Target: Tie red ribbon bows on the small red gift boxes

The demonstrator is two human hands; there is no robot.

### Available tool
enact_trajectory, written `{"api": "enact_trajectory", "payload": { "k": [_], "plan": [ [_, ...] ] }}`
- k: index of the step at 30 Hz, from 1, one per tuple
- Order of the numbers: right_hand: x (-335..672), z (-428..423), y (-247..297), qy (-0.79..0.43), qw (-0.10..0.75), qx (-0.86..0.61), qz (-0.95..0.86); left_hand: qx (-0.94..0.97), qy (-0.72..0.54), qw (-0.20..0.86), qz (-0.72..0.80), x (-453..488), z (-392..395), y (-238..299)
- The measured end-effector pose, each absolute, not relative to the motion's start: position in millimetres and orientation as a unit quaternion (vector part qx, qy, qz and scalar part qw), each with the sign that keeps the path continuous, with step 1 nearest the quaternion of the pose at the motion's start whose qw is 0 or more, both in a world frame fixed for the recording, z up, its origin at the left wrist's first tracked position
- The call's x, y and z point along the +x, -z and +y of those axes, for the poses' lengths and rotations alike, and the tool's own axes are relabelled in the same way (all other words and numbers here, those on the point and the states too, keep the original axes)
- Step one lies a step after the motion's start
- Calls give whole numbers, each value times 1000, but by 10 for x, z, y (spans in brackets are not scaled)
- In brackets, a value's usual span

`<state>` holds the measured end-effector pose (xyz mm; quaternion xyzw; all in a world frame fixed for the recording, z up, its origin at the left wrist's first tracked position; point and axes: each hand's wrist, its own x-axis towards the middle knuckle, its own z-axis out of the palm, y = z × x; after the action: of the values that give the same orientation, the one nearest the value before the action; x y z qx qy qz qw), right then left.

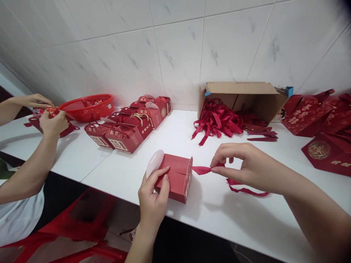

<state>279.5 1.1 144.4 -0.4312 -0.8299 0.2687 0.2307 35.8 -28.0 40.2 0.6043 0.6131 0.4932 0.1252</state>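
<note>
A small red gift box (177,179) lies on its side near the front edge of the white table (192,142). My left hand (153,199) grips its near end, fingers closed on it, beside a pale pink tab (154,163). My right hand (244,163) pinches a dark red ribbon (201,170) that comes out of the box's right end; the ribbon's tail (244,190) curls on the table under my wrist.
Several finished red boxes (128,124) stand at the back left by a red basket (89,106). A tipped cardboard box (244,96) spills red ribbons (216,120). Flat red cartons (320,124) lie at right. Another person's hands (52,122) work on a red box at far left.
</note>
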Motion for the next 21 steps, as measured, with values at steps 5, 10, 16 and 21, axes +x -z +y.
{"api": "enact_trajectory", "payload": {
  "k": [5, 10, 16, 21],
  "plan": [
    [2775, -6, -1437, -283, 233, -425, -827, 607, -515, 121, 593, 349, -268, -351],
    [2750, -22, -1440, -295, 238, -421, -824, 609, -517, 129, 587, 351, -278, -339],
    [2694, -34, -1419, -327, 245, -419, -810, 626, -514, 153, 566, 417, -327, -359],
    [2657, -41, -1362, -370, 238, -433, -786, 634, -510, 159, 559, 449, -355, -358]
  ]
}}
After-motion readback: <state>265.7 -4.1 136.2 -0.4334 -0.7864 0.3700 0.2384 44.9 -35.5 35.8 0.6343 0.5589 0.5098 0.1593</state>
